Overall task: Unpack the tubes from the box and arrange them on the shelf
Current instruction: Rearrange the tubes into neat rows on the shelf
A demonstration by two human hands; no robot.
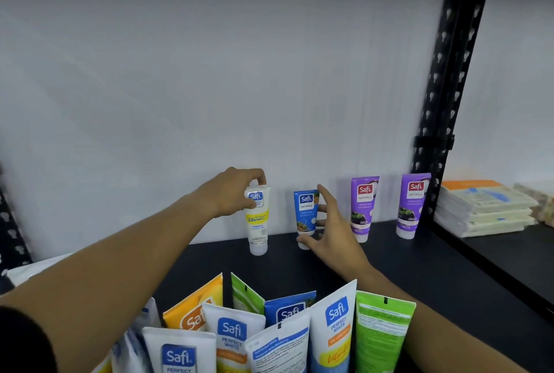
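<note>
Pinching the white tube (257,219) by its top, the left hand (233,192) stands it on the shelf (419,267); at its 3 o'clock, the right hand (332,228), fingers spread and released, touches the blue tube (305,212).

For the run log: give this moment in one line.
left hand grips white Vitamin C tube | right hand around blue tube | both on black shelf

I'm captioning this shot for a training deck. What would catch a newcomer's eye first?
Two hands reaching over the dark shelf: the left hand pinches the top of a white tube, and the right hand has its fingers spread round a blue tube. Two purple tubes stand to the right; a bunch of unpacked tubes fills the foreground.
</note>
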